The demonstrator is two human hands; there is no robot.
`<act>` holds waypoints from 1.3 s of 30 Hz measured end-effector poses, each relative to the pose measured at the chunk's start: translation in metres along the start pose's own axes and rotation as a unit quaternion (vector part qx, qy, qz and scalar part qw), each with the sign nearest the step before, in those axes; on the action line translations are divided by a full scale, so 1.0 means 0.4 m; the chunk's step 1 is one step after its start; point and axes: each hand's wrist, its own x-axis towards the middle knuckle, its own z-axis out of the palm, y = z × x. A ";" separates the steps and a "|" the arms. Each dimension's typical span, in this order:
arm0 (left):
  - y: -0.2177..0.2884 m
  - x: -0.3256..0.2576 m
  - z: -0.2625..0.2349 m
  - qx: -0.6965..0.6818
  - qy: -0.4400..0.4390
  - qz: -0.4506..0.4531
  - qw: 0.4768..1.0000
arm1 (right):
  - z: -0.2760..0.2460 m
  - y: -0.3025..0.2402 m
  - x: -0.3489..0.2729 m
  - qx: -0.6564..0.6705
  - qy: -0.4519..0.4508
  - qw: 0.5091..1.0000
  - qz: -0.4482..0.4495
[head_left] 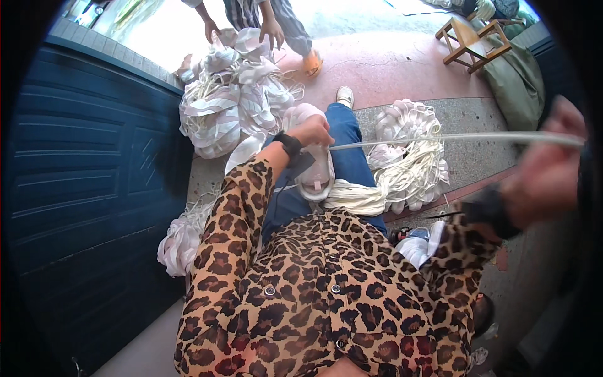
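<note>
A pale pink and white shoe upper [316,171] rests on my lap over my jeans. My left hand [312,132] is closed on its upper part, though the fingertips are partly hidden. From beside those fingers a white shoelace [433,139] stretches taut to the far right. There my right hand [553,166], smeared by motion, grips its other end, raised well away from the upper. A bundle of loose cream-white shoelaces [358,198] lies across my thigh, just right of the upper.
A large heap of shoe uppers [217,116] stands at the far left, with another person's hands [271,31] on it. Stacked uppers [405,122] lie right of my leg, and more uppers [179,246] at left. A dark blue door [94,157] borders the left; a wooden stool [472,44] stands far right.
</note>
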 end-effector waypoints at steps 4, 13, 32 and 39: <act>-0.026 -0.016 0.026 0.115 0.161 0.156 0.968 | -0.235 0.146 0.126 0.007 0.074 0.991 0.113; -0.205 -0.151 -0.008 0.117 0.213 0.153 0.958 | 0.204 0.069 -0.152 0.123 -0.276 0.896 0.326; -0.198 -0.168 -0.007 -0.058 0.217 0.058 0.973 | 0.613 0.116 -0.766 -0.233 -0.530 0.811 -0.083; -0.153 -0.182 -0.016 -0.267 0.199 0.010 0.943 | 0.604 0.126 -0.717 -0.164 -0.605 0.776 -0.062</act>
